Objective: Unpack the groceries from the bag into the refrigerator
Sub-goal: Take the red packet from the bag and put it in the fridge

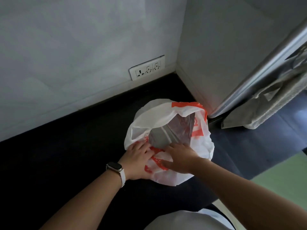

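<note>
The left hand [137,161], a watch [114,167] on its wrist, pinches the near rim of a white plastic bag with orange print [159,117]. The right hand [180,159] lies just beside it, fingers spread and pressing the same rim, gripping nothing. The bag sits open on a black table [74,146] in a wall corner, beside the refrigerator's silver edge [265,68]. A socket plate [147,68] is on the wall behind.

White triple socket plate [147,67] on the wall above my black countertop's [66,146] back edge, grey cloth [269,103] hanging off its right end, green floor [282,176] below, my watch [114,168].
</note>
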{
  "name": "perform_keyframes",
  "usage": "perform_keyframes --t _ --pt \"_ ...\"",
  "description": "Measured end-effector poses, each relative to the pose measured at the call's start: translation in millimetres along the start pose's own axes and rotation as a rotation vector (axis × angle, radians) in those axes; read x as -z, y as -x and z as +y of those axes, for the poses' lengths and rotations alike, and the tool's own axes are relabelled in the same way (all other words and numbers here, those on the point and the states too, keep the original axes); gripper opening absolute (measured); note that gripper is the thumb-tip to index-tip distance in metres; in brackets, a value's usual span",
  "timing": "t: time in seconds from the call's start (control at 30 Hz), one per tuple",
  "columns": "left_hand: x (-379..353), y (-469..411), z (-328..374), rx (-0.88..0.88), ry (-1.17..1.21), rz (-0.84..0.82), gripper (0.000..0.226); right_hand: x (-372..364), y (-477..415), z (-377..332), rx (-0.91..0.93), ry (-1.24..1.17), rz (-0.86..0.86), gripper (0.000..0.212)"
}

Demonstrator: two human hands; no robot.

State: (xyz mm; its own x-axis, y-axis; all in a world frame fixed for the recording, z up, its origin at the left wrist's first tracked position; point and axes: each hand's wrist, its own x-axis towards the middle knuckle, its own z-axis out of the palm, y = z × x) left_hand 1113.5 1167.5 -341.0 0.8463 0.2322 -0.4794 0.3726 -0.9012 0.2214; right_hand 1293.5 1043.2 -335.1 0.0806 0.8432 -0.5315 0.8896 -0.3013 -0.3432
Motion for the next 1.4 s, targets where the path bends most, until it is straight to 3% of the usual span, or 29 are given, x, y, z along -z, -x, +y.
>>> perform_keyframes --t 0.13,0.47,0.63,0.8,1.0,1.2,1.4 --pt "-15.1 5.9 -6.1 0.048 0.039 -0.023 0.092 1.0 -10.6 -5.3 -0.088 -0.194 -0.033 0.045" --pt "-33.1 10.2 -11.0 0.032 0.056 0.131 0.076 -3.6 -29.8 -4.4 -0.196 -0.303 -0.129 0.023" --pt "-31.5 9.3 -9.7 0.063 0.162 0.086 0.085 -6.4 -26.1 -4.4 -0.2 -0.398 -0.18 0.025" --pt "-16.0 13.9 -11.7 0.071 0.245 0.042 0.11 -6.3 -14.4 -4.4 -0.167 -0.439 -0.064 0.025" --pt "-0.7 9.9 -4.9 0.173 0.546 0.301 0.066 2.7 6.8 -6.8 -0.081 -0.469 0.07 0.026" --pt "18.4 12.5 3.8 0.239 0.767 0.399 0.025 7.6 25.8 -10.8 0.065 -0.406 0.293 0.02" --pt "28.1 15.7 10.1 0.205 0.871 0.536 0.012 17.0 44.8 -15.8 0.139 -0.329 0.597 0.016"
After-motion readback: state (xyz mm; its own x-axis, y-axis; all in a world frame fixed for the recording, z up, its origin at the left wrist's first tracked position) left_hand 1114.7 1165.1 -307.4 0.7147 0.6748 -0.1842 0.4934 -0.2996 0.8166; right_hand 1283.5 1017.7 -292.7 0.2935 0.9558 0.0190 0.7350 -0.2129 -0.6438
